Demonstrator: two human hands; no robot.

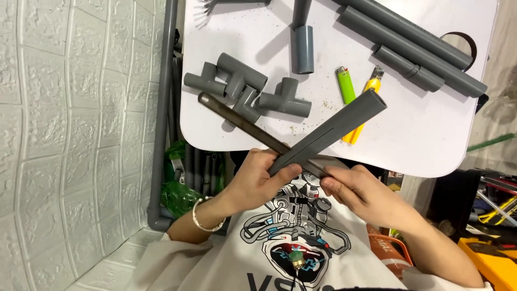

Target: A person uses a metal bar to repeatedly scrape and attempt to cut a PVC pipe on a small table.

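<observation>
Left grip [257,178] closed on grey pipe [328,131], right grip [353,189] holding rod [242,123], lighter [346,85] beyond.

The long grey pipes [409,40] run off the top edge, and the hands [301,186] hide the crossed pieces' near ends.

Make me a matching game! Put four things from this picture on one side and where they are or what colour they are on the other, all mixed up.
Things:
1. lighter
2. slit grey pipe
3. dark metal rod
4. tee fittings

Descriptions:
A. held in the left hand
B. bright green
C. lying in a cluster on the white table
D. pinched by the right hand

Pairs: 1-B, 2-A, 3-D, 4-C
</observation>
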